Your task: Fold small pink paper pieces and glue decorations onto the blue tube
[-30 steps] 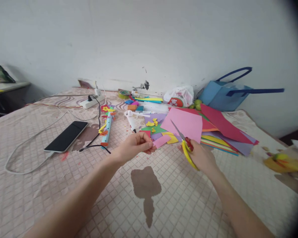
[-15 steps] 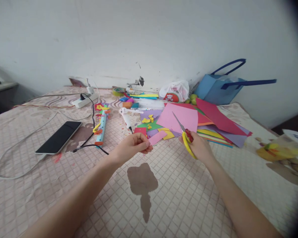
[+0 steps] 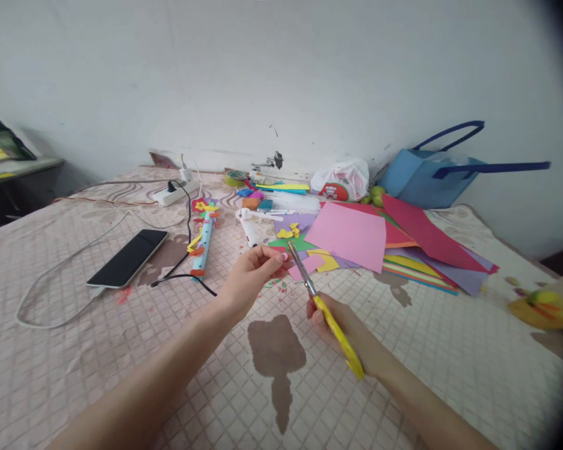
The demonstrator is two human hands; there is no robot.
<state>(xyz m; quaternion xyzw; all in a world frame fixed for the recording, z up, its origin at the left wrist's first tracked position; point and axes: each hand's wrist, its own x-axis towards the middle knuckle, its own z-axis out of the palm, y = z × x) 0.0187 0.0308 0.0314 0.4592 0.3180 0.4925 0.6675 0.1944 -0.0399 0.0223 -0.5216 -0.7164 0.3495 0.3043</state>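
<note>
Between the thumb and fingers of my left hand [image 3: 259, 273] is a tiny pink paper piece [image 3: 284, 256]. My right hand [image 3: 340, 325] is closed round the yellow-handled scissors [image 3: 309, 284], whose blades point up and left, close to the pink piece. Small red and green scraps [image 3: 278, 285] lie on the cloth by my left fingers. Beyond the hands are a pink strip [image 3: 306, 267], a large pink sheet [image 3: 348, 236] and yellow cut-out shapes [image 3: 289, 231]. A white glue gun [image 3: 248, 229] rests behind my left hand.
At left are a phone [image 3: 127, 258] on a white cable, a black cord [image 3: 188, 275], a power strip [image 3: 176, 192] and a decorated light-blue strip [image 3: 204, 240]. Several coloured sheets [image 3: 434, 240], a white plastic bag [image 3: 341, 178] and a blue bag [image 3: 426, 178] stand toward the back right.
My right hand has brought the scissors left and turned them, so the blades are now near my left fingers. The pink piece now shows in my left pinch. The view has shifted slightly left.
</note>
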